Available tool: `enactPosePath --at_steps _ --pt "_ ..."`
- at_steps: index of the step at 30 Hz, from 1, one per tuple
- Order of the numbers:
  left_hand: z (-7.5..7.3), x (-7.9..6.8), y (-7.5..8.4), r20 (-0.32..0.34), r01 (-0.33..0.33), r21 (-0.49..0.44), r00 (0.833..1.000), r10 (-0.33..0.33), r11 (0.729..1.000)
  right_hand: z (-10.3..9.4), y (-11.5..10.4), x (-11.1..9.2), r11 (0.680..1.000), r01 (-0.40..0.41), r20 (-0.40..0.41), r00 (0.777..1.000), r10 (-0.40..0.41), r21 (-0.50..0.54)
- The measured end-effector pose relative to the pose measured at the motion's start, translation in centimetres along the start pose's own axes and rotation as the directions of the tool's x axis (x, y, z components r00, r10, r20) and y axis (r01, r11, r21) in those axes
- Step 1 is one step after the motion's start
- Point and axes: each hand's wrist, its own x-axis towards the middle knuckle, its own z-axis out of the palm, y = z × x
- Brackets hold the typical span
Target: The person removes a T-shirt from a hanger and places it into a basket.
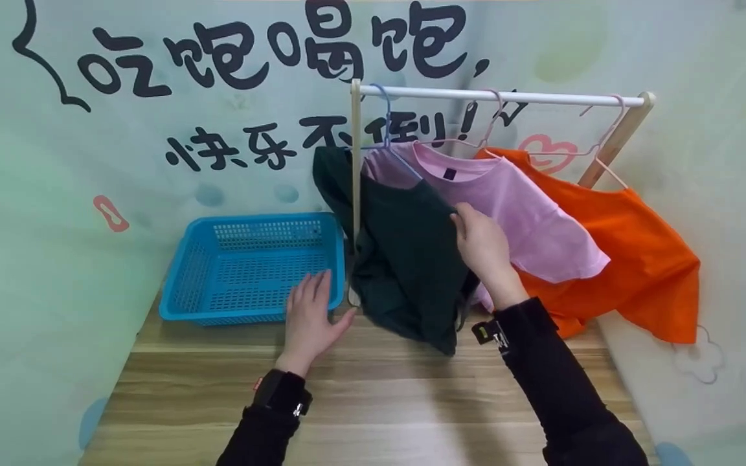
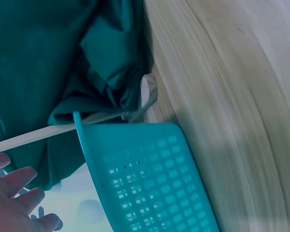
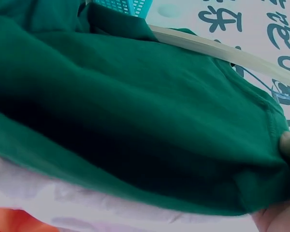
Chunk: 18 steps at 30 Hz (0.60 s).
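A dark green shirt point(image 1: 405, 239) hangs from a blue hanger point(image 1: 387, 123) at the left end of the rack. My right hand point(image 1: 484, 246) pinches this shirt near its right shoulder; the right wrist view shows the thumb on the green cloth point(image 3: 150, 96). My left hand point(image 1: 311, 317) has its fingers spread over the near right corner of a blue plastic basket point(image 1: 250, 317), holding nothing. In the left wrist view its fingers point(image 2: 19, 181) stand apart beside the basket wall point(image 2: 94, 164). Beside the green shirt hang a pink shirt point(image 1: 528, 213) and an orange shirt point(image 1: 645, 259).
The rack has a white rail point(image 1: 438, 94) and wooden posts, the left post point(image 1: 356, 194) rising between basket and shirts. Pink hangers point(image 1: 497, 116) carry the other shirts. Everything stands on a wood-grain table point(image 1: 373, 401) against a wall with black lettering point(image 1: 230, 55).
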Motion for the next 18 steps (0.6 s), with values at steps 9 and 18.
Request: enactPosePath --at_steps 9,18 --pt "0.5 0.8 1.8 -0.022 -0.04 -0.057 0.999 0.039 0.998 -2.0 0.9 0.0 0.997 0.063 -0.243 0.967 -0.072 -0.042" --pt "0.0 1.4 3.9 -0.013 -0.073 -0.093 0.997 0.072 0.993 -5.0 3.5 -2.7 0.995 0.083 -0.306 0.947 -0.097 -0.056"
